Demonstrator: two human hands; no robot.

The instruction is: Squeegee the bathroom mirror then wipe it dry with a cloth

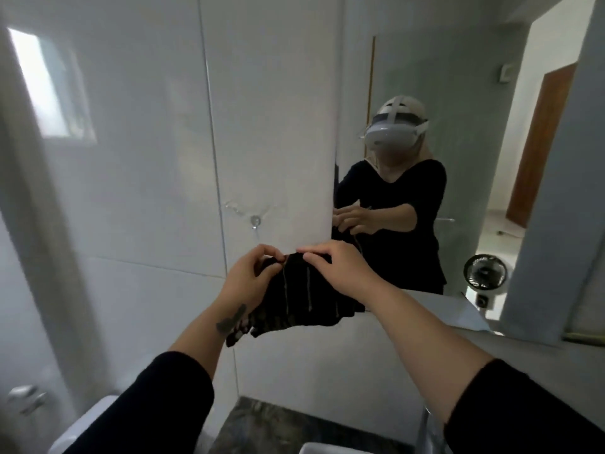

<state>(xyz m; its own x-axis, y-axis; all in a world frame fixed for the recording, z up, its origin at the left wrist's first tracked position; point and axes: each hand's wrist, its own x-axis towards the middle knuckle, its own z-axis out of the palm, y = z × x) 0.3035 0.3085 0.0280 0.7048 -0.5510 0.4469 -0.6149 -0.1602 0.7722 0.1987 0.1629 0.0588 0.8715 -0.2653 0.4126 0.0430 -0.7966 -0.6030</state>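
A black cloth [304, 299] with thin pale stripes hangs in front of the white tiled wall, just left of the mirror [458, 77]. My left hand [252, 273] pinches its top left edge. My right hand [334, 267] pinches its top right edge. Both hands hold the cloth spread between them near the mirror's lower left corner. The mirror fills the upper right and reflects a person in black holding the same cloth. No squeegee is in view.
A small metal hook [255, 221] sticks out of the tiled wall [147, 158] above the cloth. A dark stone counter [278, 427] and a white basin edge [314, 448] lie below. A toilet [85, 427] stands at the lower left. A small fan [484, 273] shows in the reflection.
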